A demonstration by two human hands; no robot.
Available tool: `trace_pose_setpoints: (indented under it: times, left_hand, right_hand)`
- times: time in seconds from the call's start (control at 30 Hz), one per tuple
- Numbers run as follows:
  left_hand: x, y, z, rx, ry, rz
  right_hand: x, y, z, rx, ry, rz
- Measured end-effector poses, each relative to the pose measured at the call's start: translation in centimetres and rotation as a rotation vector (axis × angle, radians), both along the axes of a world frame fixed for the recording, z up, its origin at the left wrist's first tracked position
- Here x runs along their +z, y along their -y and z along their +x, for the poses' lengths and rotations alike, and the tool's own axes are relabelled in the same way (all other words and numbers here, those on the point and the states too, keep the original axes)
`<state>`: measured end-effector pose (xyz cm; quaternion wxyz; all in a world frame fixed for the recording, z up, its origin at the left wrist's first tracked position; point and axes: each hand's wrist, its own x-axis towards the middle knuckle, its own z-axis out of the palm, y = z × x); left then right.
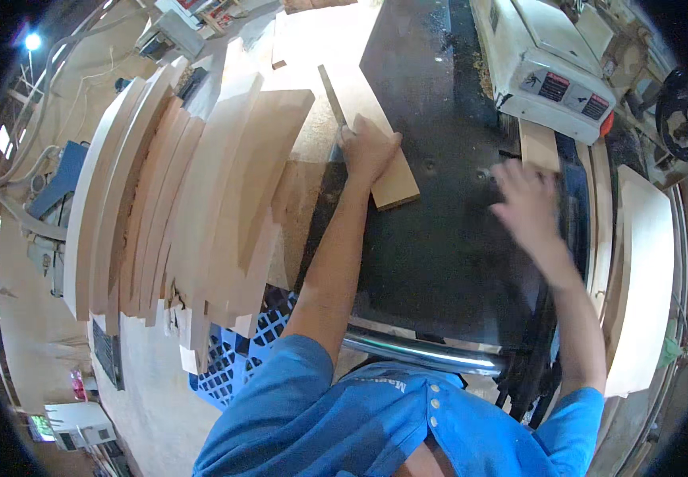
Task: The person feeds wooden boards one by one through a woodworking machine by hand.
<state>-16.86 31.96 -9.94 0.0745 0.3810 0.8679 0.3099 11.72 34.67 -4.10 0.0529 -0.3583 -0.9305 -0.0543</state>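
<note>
One wooden plank (396, 181) over the left part of the black tabletop (439, 262), left grip (370, 151) clamped on it; right grip (525, 203) blurred, spread, empty—I'd keep it clear of the white machine housing (546, 79).

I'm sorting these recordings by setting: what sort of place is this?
Most likely a woodworking shop: a row of thick, pale wooden boards at left, a long, pale wooden plank in the left hand, and a white, boxy machine housing beside a flat, black work surface.
</note>
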Motion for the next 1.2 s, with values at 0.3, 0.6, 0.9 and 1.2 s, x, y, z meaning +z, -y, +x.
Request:
trace_pose_setpoints:
  times: [0.3, 0.6, 0.9, 1.2]
  left_hand:
    - [-1.5, 12.7, 14.6, -0.356, -0.100, 0.189]
    - [1.5, 15.5, 20.1, -0.763, 0.625, -0.141]
    - [-0.3, 5.7, 23.1, -0.881, 0.525, -0.117]
    - [-0.9, -7.3, 19.3, -0.793, 0.685, 0.006]
  right_hand:
    - [-2.7, 13.6, 3.4, 0.262, 0.104, -0.343]
    - [0.9, 25.6, 12.1, -0.029, 0.179, -0.194]
    - [0.1, 19.3, 13.1, -0.097, 0.223, -0.017]
    - [-0.8, 6.3, 9.8, -0.092, 0.029, 0.084]
